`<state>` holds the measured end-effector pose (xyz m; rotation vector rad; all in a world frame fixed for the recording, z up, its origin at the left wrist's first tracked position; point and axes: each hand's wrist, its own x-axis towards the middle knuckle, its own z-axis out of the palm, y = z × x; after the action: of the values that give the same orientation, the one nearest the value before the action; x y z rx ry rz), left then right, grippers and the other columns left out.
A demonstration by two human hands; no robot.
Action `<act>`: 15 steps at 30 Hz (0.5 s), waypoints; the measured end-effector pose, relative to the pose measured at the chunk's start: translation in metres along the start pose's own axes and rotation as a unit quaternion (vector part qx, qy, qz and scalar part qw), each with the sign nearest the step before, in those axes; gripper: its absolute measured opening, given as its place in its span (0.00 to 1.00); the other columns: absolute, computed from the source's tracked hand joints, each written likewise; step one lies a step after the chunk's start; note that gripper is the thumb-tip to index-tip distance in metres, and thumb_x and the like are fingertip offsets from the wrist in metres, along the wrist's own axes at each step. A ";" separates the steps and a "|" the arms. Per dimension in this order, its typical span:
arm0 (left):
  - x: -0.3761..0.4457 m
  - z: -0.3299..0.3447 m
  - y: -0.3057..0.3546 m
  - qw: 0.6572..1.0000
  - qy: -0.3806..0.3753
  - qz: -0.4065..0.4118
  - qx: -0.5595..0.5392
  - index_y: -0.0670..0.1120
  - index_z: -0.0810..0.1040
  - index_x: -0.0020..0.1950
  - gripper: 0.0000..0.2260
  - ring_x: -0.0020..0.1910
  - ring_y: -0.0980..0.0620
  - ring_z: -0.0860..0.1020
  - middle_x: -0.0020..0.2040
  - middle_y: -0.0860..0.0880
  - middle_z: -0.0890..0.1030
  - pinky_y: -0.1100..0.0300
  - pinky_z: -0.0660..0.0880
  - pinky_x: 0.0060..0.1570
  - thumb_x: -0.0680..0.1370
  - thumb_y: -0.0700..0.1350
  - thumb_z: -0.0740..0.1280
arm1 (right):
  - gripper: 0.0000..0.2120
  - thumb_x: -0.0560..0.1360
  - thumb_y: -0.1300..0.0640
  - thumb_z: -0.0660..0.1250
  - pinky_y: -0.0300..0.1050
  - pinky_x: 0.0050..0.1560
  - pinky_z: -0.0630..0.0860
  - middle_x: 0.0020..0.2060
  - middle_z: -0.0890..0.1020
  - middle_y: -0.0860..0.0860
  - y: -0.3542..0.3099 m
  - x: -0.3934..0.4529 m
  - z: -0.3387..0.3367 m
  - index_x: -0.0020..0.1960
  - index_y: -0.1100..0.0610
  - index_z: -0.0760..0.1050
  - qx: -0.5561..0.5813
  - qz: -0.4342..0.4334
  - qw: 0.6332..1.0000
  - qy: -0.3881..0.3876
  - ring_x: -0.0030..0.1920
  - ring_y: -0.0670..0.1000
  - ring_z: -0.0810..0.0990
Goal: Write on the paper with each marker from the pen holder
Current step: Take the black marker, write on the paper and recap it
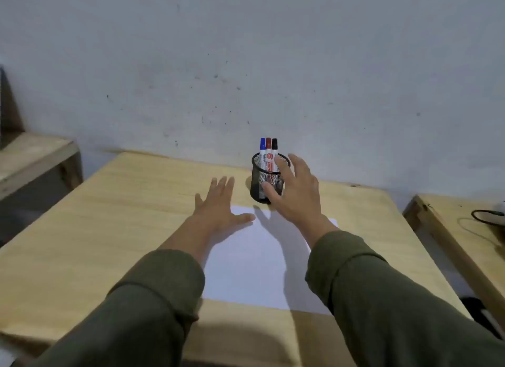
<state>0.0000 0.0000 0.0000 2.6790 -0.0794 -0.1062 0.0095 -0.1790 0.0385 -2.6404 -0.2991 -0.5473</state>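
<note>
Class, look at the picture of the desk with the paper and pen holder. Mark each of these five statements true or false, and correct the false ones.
1. Three markers stand in the holder. True: the blue marker, red marker and black marker.
2. The paper already has writing on it. False: it is blank.
3. The right hand is open beside the holder. True.
4. The left hand holds a marker. False: it lies flat and empty, at the paper's far left corner.
5. The holder stands on the paper. False: it stands on the table, just beyond the paper's far edge.
</note>
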 end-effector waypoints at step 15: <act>0.024 -0.007 0.009 0.996 -0.046 -0.066 0.045 0.44 0.58 0.73 0.47 0.72 0.47 0.62 0.74 0.48 0.63 0.39 0.55 0.68 0.64 0.71 0.65 | 0.28 0.75 0.40 0.51 0.58 0.70 0.62 0.70 0.69 0.57 0.003 0.013 0.023 0.69 0.52 0.70 0.021 0.022 0.999 -0.012 0.72 0.59 0.64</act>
<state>0.0238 -0.0062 0.0089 2.7677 0.0674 -0.2730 0.0294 -0.1699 0.0231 -2.6081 -0.2556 -0.4905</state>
